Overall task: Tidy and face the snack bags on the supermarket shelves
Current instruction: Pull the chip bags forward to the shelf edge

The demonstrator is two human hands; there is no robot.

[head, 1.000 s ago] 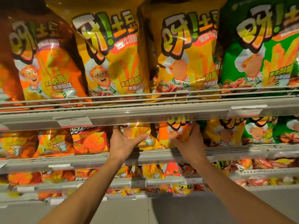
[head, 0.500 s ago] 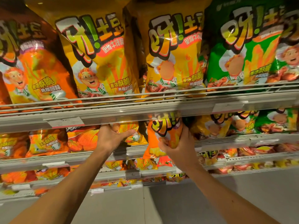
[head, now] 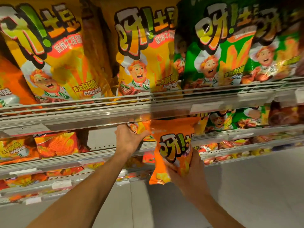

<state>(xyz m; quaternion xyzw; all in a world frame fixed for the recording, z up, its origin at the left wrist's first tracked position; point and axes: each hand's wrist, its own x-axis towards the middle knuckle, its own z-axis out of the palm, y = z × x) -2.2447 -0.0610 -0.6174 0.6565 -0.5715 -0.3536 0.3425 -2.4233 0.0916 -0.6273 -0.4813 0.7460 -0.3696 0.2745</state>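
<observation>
The right hand (head: 189, 176) gripped an orange snack bag (head: 172, 150) from below, held in front of the second shelf (head: 230, 137). The left hand (head: 128, 139), fingers spread, touched a yellow bag (head: 141, 127) on that shelf.

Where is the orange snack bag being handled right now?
Head view, centre-right: the orange snack bag is in the right hand, in front of the second shelf's rail.

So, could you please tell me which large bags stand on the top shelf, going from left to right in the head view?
Orange bag at the left edge → yellow bag → second yellow bag → green bag → second green bag at the right edge.
</observation>
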